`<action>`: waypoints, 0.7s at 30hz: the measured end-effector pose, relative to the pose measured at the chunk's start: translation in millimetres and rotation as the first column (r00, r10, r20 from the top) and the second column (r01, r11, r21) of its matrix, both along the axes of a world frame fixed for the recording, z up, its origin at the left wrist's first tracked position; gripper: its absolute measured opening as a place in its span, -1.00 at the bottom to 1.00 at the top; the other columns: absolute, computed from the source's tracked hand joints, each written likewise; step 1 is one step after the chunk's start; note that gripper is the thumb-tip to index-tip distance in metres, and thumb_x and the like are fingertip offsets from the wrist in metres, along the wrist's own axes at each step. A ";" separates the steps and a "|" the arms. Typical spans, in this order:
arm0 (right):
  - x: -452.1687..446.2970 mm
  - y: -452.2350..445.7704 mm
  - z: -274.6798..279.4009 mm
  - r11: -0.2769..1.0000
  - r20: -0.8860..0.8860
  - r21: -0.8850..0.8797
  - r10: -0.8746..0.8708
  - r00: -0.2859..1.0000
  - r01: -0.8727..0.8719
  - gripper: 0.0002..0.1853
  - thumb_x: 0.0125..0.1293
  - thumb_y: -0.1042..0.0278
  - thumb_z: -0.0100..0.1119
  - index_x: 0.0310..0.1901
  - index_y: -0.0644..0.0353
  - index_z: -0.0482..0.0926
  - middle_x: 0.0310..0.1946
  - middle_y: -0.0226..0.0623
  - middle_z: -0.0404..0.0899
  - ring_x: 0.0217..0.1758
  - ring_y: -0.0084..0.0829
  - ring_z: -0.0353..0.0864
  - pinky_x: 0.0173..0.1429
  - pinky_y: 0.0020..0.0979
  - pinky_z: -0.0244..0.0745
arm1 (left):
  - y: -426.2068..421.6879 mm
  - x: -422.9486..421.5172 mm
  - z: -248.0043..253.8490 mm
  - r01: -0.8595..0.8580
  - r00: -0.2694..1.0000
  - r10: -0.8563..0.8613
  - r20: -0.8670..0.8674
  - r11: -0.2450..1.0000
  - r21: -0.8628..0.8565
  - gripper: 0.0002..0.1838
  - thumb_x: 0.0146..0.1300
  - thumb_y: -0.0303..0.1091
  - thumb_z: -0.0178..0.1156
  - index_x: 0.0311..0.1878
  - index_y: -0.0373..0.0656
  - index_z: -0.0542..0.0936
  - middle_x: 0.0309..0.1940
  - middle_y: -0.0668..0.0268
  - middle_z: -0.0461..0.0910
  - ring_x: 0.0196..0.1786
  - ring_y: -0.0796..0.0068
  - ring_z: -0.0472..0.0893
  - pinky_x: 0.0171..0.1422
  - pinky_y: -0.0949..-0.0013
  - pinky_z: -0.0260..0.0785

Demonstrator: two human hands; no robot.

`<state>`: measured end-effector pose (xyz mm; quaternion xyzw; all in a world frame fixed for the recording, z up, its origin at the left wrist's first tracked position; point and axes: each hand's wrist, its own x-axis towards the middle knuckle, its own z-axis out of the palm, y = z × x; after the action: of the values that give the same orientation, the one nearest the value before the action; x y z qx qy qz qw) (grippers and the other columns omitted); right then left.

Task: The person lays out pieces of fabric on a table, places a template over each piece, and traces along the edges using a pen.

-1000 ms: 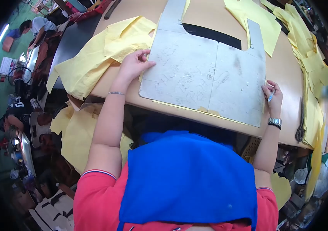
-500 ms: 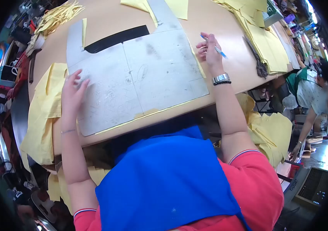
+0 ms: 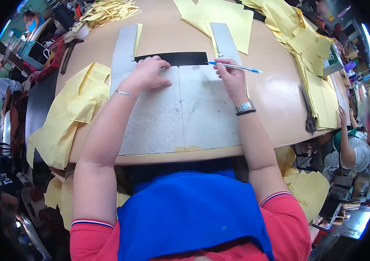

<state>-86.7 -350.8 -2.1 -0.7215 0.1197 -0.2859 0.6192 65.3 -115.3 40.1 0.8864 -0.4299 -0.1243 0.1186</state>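
A large grey pattern board [image 3: 163,117], with two upright arms and pen marks, lies on yellow fabric whose edge shows along its border. Between the arms sits a black strip [image 3: 185,58] along the board's inner edge. My left hand [image 3: 148,75] rests on the board's upper left, fingers bent at the strip's edge and thumb apart, gripping nothing. My right hand [image 3: 232,81] pinches a blue-and-white pen [image 3: 243,68] over the base of the board's right arm. The pen's blue tip points left, close to the strip's right end.
Yellow fabric pieces [image 3: 78,100] lie at the left table edge. More stacked yellow cloth [image 3: 311,56] lies along the right, beside dark scissors-like metal [image 3: 308,113]. Yellow offcuts [image 3: 111,11] are heaped at the back. A hammer-like tool [image 3: 69,55] is at the far left. Other people sit nearby.
My left hand has moved up and right onto the board near the black strip. My right hand has brought the pen down and left to the strip's right end. The camera view has shifted.
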 end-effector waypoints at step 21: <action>56.6 51.6 -15.6 0.937 -0.061 -0.325 0.116 0.991 -0.130 -0.88 0.13 0.39 0.27 -0.38 0.26 0.61 -0.56 -0.31 0.62 -0.55 -0.57 0.53 -0.42 -0.51 0.45 | 22.5 -41.8 -39.9 -0.078 0.990 0.105 0.089 0.962 -0.260 -0.54 0.29 -0.09 0.18 0.22 0.01 0.44 0.27 0.22 0.33 0.42 0.20 0.24 0.45 -0.32 -0.08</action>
<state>-30.0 -299.1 -17.7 -0.8264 0.0379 -0.2477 0.5043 23.5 -92.8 0.2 0.8877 -0.4063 -0.0165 0.2157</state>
